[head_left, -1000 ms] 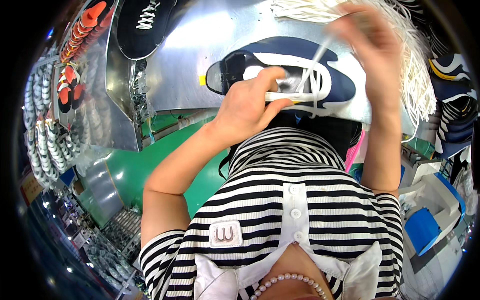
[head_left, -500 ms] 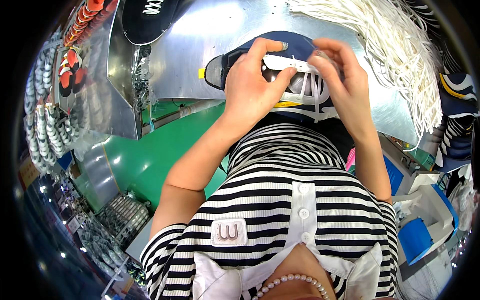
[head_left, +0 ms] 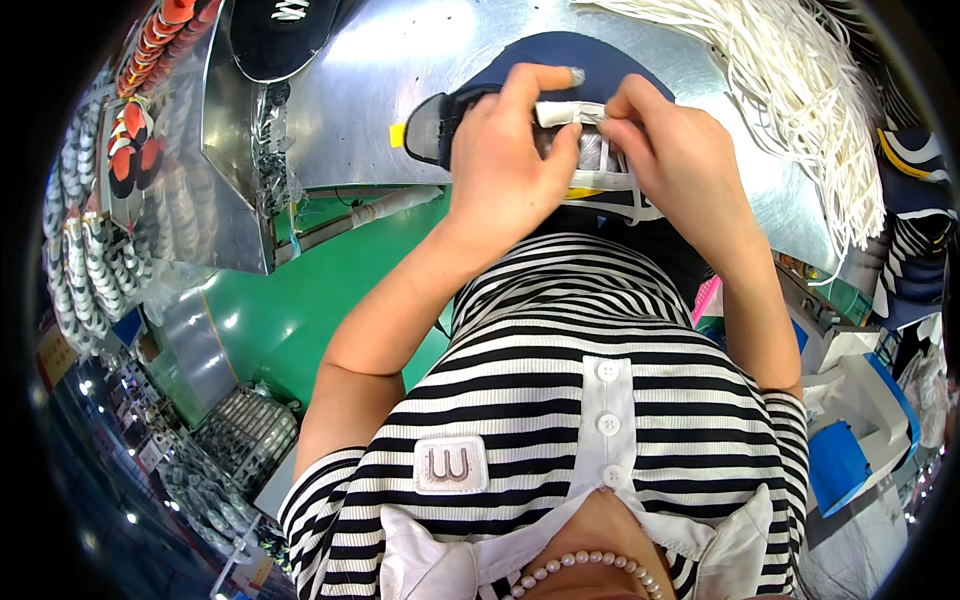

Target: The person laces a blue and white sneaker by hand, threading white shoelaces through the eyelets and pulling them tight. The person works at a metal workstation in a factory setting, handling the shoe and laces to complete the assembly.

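A dark navy sneaker (head_left: 610, 62) with white trim lies on the metal table in front of my body, its heel to the left. My left hand (head_left: 500, 155) grips it near the opening, thumb inside the edge and index finger stretched over the navy side. White lace strands (head_left: 607, 170) cross the opening over a silvery-grey inside. At the right end of the white eyelet strip (head_left: 566, 113), my right hand (head_left: 685, 150) is closed, thumb and index finger pinched at the lace. The fingers cover part of the lace and the toe area.
A large heap of loose white laces (head_left: 800, 130) covers the table's right side. A black shoe (head_left: 280, 40) with white lacing sits at the far left by a metal panel. Navy shoes (head_left: 910, 230) are stacked at the right edge. Below is green floor (head_left: 340, 270).
My right hand has come left and closed its fingertips at the eyelet strip. The sneaker has tilted or shifted slightly away from me, with my left hand still gripping it.
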Motion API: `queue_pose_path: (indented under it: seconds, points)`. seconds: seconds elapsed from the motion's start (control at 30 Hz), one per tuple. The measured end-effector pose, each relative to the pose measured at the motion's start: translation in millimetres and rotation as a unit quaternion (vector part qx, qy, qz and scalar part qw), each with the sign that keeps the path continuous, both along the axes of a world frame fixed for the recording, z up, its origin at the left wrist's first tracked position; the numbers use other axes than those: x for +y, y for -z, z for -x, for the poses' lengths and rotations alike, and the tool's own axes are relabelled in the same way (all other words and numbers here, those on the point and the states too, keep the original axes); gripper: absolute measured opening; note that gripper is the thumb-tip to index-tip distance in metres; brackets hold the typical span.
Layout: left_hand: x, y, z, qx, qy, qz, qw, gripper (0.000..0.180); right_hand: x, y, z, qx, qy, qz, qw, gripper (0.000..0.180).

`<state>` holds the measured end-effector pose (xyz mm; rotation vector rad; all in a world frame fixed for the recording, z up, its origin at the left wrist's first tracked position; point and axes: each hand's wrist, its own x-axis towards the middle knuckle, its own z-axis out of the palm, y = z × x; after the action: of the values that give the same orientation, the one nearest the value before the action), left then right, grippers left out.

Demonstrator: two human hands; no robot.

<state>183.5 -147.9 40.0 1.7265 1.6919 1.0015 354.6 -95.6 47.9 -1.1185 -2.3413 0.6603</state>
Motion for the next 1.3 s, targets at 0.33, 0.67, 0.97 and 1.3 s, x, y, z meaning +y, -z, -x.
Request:
queue_pose_path:
  seconds: [0.33, 0.67, 0.97, 1.3]
  points:
    - [22, -3, 6, -0.191, -0.072, 0.096, 0.974, 0.045, 0, -30, -28, -0.011, 0.112, 0.089, 0.990, 0.015]
    - [26, -18, 16, -0.236, 0.001, 0.125, 0.964, 0.047, 7, 31, -38, 0.156, 0.230, 0.080, 0.957, 0.020]
    - [7, -16, -6, 0.151, 0.082, -0.034, 0.985, 0.034, -33, 18, -22, 0.035, 0.163, 0.066, 0.984, 0.017]
    - [31, -19, -4, 0.087, 0.048, -0.157, 0.983, 0.020, -72, -4, -42, 0.080, -0.026, 0.145, 0.986, 0.010]
